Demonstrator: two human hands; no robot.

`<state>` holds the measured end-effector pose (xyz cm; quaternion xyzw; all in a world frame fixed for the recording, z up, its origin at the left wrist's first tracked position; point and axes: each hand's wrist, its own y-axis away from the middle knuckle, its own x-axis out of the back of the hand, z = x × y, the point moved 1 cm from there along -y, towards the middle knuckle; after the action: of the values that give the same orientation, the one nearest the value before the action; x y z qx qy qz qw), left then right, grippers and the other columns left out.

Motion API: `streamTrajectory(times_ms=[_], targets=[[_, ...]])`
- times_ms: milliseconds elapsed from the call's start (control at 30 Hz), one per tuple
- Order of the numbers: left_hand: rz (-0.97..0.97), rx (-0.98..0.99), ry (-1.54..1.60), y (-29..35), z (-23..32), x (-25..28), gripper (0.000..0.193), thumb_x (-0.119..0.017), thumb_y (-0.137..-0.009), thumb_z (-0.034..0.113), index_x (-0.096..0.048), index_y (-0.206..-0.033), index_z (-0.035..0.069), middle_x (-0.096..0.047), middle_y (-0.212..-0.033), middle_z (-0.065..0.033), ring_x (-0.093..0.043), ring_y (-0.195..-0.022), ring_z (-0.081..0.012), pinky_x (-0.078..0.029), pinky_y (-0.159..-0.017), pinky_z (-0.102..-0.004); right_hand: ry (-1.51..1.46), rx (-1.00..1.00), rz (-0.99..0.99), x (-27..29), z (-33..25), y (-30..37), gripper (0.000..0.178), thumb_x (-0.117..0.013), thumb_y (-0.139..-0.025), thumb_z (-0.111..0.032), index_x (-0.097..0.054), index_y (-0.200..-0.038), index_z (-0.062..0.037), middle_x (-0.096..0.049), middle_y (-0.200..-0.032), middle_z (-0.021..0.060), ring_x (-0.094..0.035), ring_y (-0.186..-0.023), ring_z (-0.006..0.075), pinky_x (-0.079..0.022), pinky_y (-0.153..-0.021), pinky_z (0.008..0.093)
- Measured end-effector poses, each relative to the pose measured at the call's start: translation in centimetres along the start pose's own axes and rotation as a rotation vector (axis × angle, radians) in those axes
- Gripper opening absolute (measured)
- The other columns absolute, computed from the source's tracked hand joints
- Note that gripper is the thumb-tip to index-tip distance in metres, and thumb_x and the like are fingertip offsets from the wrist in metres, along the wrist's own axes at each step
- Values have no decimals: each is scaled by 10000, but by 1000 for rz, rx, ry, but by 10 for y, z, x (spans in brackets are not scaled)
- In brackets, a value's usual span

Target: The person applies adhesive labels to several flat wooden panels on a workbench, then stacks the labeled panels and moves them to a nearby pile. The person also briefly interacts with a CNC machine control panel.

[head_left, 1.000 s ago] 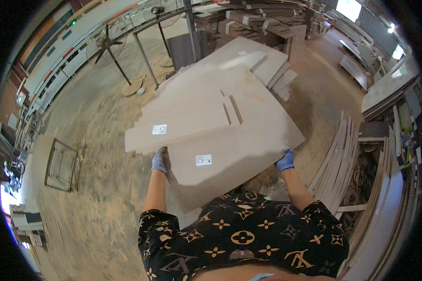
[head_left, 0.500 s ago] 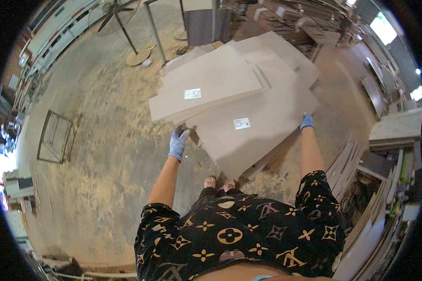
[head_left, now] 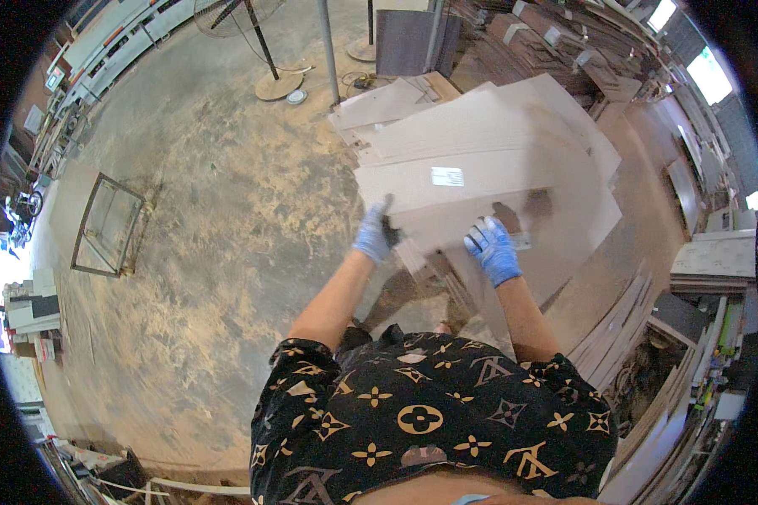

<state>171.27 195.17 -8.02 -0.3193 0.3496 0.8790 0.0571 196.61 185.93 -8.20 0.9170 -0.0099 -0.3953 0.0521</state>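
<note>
A loose stack of large beige boards [head_left: 564, 202] lies ahead of me, the sheets fanned out at different angles. The upper board bears a white label [head_left: 447, 176]. My left hand [head_left: 374, 231], in a blue-grey work glove with dark fingertips, is at the upper board's near left corner, fingers stretched and thumb apart. My right hand [head_left: 493, 251], gloved alike, is over the lower board, its fingers loosely bent and spread. It partly covers a second label [head_left: 522, 241]. A shadow falls on the board beyond that hand. Neither hand visibly grips a board.
A pedestal fan's round base [head_left: 279, 87] and a grey post [head_left: 328, 50] stand beyond the stack. At the left is a metal frame [head_left: 108, 225] on the dusty floor. Long strips [head_left: 619, 324] lie to the right, with more piled panels [head_left: 714, 259] and dark bundled stock [head_left: 535, 46] behind.
My right hand has left the lower board's right edge and come inward over it. My left hand is still by the upper board's corner. The boards appear further right in view.
</note>
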Motion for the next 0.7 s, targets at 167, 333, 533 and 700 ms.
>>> streamTrajectory(times_ms=[167,333,533,700], targets=[[-77,-165,54,36,-64,-62,508,-636,-774,386,-493,-1156,83,-580,-1062,-91,-571,-913,-227,-477,-714,-370,-90,-94,536,-20,-30,15,357,-534,-844,-389,-518,-1084,-125,-557,-1045,61,-534,-872,241,-451,-775,411],[-53,-219,-44,97,-66,-58,446,-629,-790,326,-516,-1130,62,-587,-1034,-101,-581,-911,-239,-491,-751,-394,-273,-34,627,-20,-34,22,439,-596,-792,-385,-524,-1134,-119,-582,-1074,94,-571,-921,245,-492,-790,442],[35,-376,-38,133,-27,-59,439,-646,-777,296,-516,-1120,54,-582,-1003,-97,-591,-874,-231,-506,-736,-379,-162,-19,305,-67,-33,-12,391,-538,-834,-261,-496,-1149,-32,-567,-1113,122,-541,-1022,261,-436,-894,390],[10,-407,-186,87,72,-3,618,-603,-813,327,-305,-1323,145,-485,-1169,-84,-534,-989,-234,-477,-808,-387,-270,21,267,-124,-11,-117,419,-633,-765,-193,-504,-1145,-73,-563,-1091,100,-539,-995,265,-438,-893,382]])
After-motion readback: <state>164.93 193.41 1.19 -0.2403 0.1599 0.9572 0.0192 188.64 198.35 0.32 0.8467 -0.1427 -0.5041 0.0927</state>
